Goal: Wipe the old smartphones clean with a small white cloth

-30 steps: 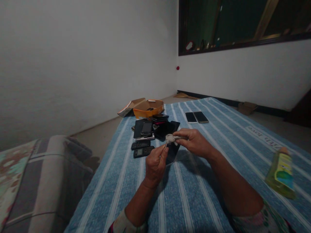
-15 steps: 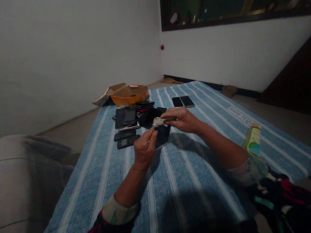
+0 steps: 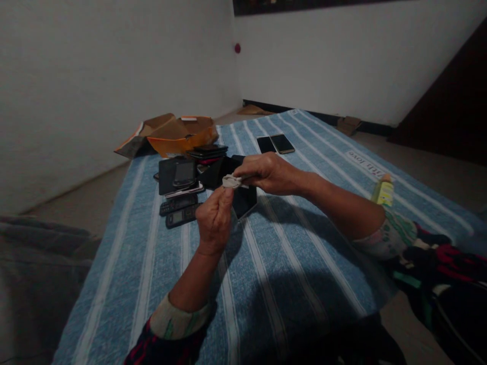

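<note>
Both my hands hold a small pale wad, perhaps cloth or a coiled cord (image 3: 230,181), above a blue striped cloth (image 3: 289,253). My left hand (image 3: 213,220) pinches its near end between thumb and fingers. My right hand (image 3: 266,173) is closed on its far end. Just under the hands lies a dark phone (image 3: 245,200). A cluster of dark phones (image 3: 182,185) lies to the left of the hands, with two small keypad phones (image 3: 178,210) at its near edge.
An orange cardboard box (image 3: 178,136) with open flaps sits at the cloth's far left corner. Two smartphones (image 3: 274,144) lie side by side farther back. A yellow-green bottle (image 3: 382,192) stands by my right elbow. White walls close the left and back.
The camera has tilted down and right, so everything sits lower-left in view. My hands keep the same grip on the pale wad; my patterned sleeves have come into view.
</note>
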`<state>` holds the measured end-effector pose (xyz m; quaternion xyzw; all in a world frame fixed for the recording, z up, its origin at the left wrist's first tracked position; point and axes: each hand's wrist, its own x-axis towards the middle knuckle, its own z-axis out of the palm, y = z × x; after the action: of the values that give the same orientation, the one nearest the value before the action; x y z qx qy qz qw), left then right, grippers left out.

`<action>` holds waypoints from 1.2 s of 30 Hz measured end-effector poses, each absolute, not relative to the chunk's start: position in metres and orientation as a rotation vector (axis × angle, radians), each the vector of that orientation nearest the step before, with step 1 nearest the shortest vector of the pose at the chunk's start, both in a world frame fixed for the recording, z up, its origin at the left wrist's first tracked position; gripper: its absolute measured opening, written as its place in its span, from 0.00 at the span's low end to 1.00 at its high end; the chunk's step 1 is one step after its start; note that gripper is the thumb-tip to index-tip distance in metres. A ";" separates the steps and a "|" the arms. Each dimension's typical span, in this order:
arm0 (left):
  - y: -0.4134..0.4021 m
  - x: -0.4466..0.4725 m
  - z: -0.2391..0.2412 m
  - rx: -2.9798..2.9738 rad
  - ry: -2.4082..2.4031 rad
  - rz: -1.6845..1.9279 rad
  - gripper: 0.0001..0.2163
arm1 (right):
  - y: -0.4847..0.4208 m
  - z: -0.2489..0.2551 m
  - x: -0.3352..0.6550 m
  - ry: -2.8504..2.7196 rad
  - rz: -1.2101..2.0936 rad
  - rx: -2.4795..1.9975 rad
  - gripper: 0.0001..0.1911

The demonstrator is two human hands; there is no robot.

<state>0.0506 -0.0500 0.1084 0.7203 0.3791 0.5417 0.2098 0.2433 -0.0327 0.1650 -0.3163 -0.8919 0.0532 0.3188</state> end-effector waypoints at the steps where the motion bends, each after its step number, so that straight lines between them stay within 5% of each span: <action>1: -0.050 0.052 0.110 1.962 1.059 1.535 0.18 | -0.033 0.166 0.242 -2.356 0.132 -0.850 0.08; 25: -0.044 0.061 0.110 1.800 1.006 1.624 0.21 | -0.051 0.177 0.225 -2.481 -0.192 -1.110 0.12; 36: -0.047 0.060 0.112 1.710 1.007 1.591 0.15 | -0.052 0.168 0.226 -2.418 -0.084 -1.087 0.12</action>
<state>0.0603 -0.0470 0.1122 0.6425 0.3783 0.5976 0.2947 0.2258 -0.0519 0.1682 -0.3976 -0.8845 -0.0308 0.2421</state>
